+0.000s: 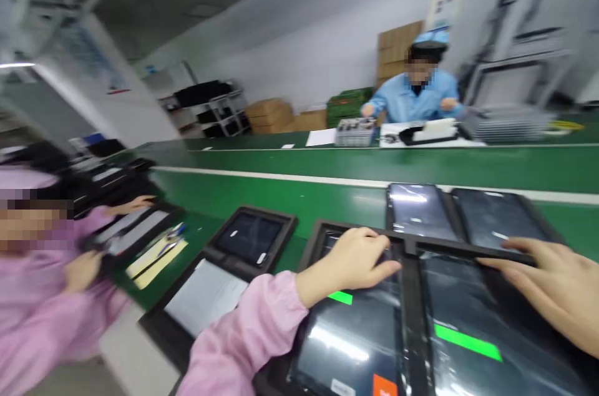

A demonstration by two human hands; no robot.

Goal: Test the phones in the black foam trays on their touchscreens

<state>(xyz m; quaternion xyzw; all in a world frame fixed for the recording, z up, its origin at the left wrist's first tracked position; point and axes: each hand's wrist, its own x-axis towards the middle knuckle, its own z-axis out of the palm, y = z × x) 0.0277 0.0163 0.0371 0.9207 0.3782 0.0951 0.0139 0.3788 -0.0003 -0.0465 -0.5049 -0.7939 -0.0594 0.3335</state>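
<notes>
Two dark glossy panels with bright green strips lie in a black foam tray (412, 296) in front of me. Over the upper part of the left panel (350, 333) is my left hand (353, 255), fingers bent, with a pink sleeve behind it. My right hand (555, 277) reaches in from the right edge above the right panel (468, 302), its thumb and fingers apart and nothing between them. An orange label (384, 385) sits at the left panel's lower corner. Whether my left fingertips hold anything is hard to tell.
Two more panels (421, 212) lie behind the tray. Left of it are a tray with a dark panel (250, 236) and one with a white sheet (206, 296). A person in pink (56, 309) works at the left; another in blue (418, 96) sits across the green bench (281, 190).
</notes>
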